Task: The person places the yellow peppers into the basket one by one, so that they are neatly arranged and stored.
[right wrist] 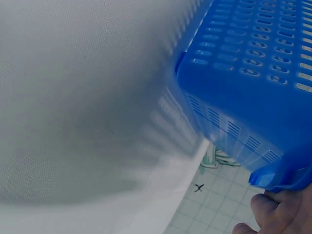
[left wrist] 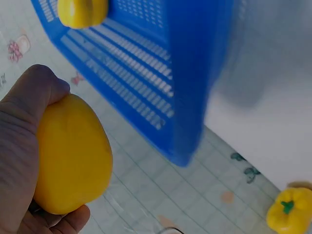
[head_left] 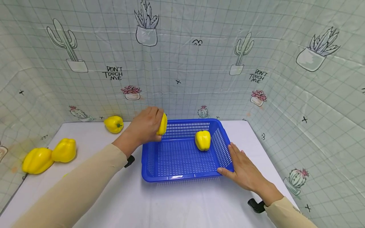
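My left hand [head_left: 146,124] grips a yellow bell pepper [head_left: 163,124] over the left rim of a blue plastic basket [head_left: 182,178]. In the left wrist view the thumb and fingers curl round this bell pepper [left wrist: 75,156], beside the basket wall [left wrist: 187,87]. Another yellow bell pepper [head_left: 203,140] lies inside the basket, toward its right side. My right hand [head_left: 245,169] rests on the basket's right rim near the front corner, fingers extended along it and thumb on the front edge. From the right wrist, its fingers [right wrist: 278,212] show at the basket rim.
Several yellow bell peppers lie on the white table [head_left: 119,196] at the left: one near the back [head_left: 114,124], two side by side, a bell pepper [head_left: 64,150] touching another [head_left: 38,161]. A sliver of yellow shows behind the left sleeve [head_left: 80,186]. Patterned cloth walls [head_left: 182,63] enclose the table.
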Available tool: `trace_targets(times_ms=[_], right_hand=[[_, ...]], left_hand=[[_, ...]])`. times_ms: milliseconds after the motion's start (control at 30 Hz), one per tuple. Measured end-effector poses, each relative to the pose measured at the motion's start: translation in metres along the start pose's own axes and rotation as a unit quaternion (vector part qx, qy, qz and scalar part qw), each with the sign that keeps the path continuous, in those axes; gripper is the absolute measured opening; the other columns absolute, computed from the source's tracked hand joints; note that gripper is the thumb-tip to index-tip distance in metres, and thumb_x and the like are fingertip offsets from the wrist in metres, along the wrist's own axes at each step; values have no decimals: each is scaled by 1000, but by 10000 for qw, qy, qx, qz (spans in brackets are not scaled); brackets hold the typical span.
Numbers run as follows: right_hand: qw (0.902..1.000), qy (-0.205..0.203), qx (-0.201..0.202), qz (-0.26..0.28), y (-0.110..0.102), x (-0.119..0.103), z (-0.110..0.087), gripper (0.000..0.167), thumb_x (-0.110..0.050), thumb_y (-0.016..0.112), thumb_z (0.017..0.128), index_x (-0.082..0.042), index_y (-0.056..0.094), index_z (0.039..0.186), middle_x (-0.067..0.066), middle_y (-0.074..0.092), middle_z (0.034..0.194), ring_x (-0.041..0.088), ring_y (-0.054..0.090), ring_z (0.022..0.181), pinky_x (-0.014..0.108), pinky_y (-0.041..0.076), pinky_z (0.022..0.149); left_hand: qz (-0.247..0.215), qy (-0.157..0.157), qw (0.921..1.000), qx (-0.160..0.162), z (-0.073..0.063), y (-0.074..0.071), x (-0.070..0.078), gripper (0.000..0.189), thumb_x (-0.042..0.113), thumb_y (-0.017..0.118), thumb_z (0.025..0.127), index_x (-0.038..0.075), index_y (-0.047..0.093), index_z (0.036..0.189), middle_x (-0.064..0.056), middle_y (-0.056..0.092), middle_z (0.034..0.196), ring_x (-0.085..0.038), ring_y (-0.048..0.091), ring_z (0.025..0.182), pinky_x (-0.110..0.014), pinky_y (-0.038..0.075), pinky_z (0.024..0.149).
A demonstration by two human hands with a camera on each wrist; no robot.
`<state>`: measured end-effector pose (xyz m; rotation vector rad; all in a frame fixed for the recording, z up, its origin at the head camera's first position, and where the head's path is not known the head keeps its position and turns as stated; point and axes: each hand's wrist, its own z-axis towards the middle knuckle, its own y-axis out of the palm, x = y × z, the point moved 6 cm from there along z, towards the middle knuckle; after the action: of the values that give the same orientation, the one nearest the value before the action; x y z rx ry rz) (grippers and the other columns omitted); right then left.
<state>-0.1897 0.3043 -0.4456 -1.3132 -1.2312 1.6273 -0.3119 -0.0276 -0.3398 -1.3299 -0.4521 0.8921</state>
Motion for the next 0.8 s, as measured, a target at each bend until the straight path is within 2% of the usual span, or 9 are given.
trace_targets(times_ms=[233,467,633,800], right_hand=[[10000,-4,-25,-22,0,0,0,105,-63,58,100,6,14,165,27,11,174,47,18,160,63,17,130],[10000,-5,-18,-3,-1,1,0,105,-63,59,100,6,14,165,26,11,174,46,17,160,63,17,130],[10000,-13,-12,-8,0,1,0,105,-63,59,100,6,14,165,26,11,174,47,17,160,63,17,130],[10000,-35,2,7,0,1,0,105,-62,59,100,6,14,165,26,11,174,47,18,160,63,17,130]], left_hand=[[144,289,9994,-148,24,2,37,94,56,86,80,-1,45,143,-16,58,123,-32,59,114,-40,56,104],[390,525,9968,-464,43,23,68,103,63,82,82,-2,41,151,-16,57,132,-31,57,121,-40,53,109],[402,478,9958,-674,53,40,80,101,62,81,83,-1,40,151,-16,56,134,-31,56,122,-40,54,110],[144,432,9946,-929,59,51,89,96,57,84,83,1,43,148,-15,56,132,-30,56,121,-39,53,111]])
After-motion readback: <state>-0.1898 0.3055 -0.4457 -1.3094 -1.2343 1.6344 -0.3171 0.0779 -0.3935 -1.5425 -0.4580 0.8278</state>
